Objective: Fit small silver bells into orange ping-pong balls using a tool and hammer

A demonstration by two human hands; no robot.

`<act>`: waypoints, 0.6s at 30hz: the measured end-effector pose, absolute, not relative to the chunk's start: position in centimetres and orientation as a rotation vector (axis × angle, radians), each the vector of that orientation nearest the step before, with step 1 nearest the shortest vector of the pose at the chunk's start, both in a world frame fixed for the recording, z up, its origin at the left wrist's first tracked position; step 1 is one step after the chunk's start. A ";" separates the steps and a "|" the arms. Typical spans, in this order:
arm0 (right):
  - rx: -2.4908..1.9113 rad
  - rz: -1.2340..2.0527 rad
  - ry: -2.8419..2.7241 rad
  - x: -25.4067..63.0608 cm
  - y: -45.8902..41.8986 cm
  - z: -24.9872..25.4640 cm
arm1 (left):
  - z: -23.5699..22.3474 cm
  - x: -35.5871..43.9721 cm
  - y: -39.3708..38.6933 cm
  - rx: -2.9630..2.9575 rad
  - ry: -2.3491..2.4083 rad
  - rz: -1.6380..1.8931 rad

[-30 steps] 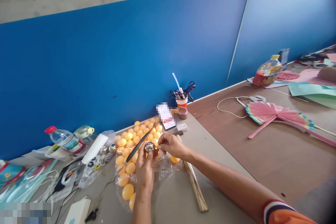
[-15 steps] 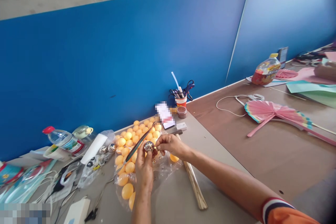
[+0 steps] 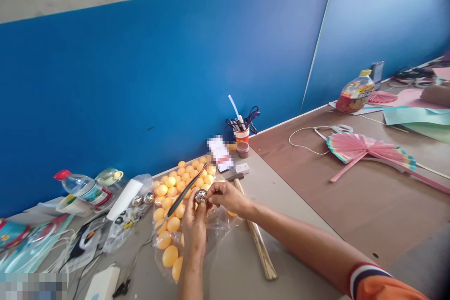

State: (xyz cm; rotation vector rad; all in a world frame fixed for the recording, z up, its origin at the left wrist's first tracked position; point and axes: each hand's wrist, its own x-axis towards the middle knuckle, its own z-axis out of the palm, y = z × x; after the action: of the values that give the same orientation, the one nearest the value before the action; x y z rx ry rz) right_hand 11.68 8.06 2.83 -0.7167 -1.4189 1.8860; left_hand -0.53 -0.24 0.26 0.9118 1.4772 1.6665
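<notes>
Small shiny silver ball point(image 3: 200, 196) sits pinched between both hands: left hand point(image 3: 193, 225) grips from below, right hand point(image 3: 227, 197) fingertips grip its right side, above bag of orange ping-pong balls point(image 3: 176, 197).

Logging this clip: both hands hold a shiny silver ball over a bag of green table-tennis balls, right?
Not quite. In the head view the left hand and right hand do hold the silver ball, but the bagged balls are orange, not green.
</notes>
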 end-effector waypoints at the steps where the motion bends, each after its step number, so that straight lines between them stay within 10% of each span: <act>1: -0.733 1.865 -1.431 11.7 8.0 2.9 | 0.2 -0.6 -0.2 0.917 1.481 1.661; 18: -0.806 1.840 -1.450 11.4 8.2 2.0 | 0.6 -0.2 -0.2 1.136 1.735 1.636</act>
State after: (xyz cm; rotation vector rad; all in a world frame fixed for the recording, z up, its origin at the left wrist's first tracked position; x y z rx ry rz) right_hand 11.36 8.19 2.00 -0.8062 -1.4496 1.8403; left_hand -0.21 -0.17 0.65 1.1360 1.7353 1.6359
